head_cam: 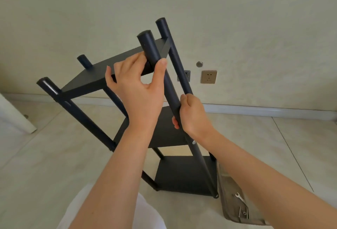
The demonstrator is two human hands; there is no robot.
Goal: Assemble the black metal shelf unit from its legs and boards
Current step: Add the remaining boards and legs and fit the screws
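Observation:
The black metal shelf unit (87, 80) stands tilted on the tiled floor, with three boards between round legs. The top board (102, 71) is nearest me, the middle board (164, 133) below it, the bottom board (182, 174) on the floor. My left hand (138, 90) is at the top board's near corner, thumb against the near leg (151, 49) and fingers by the board edge. My right hand (193, 115) grips the same leg lower down, above a silver bolt (193, 142).
A small wrench (240, 198) and loose bolts (244, 212) lie on a flat piece of cardboard (229, 201) right of the shelf. A wall socket (208, 76) and a baseboard are behind. A white panel (14, 117) leans at the left.

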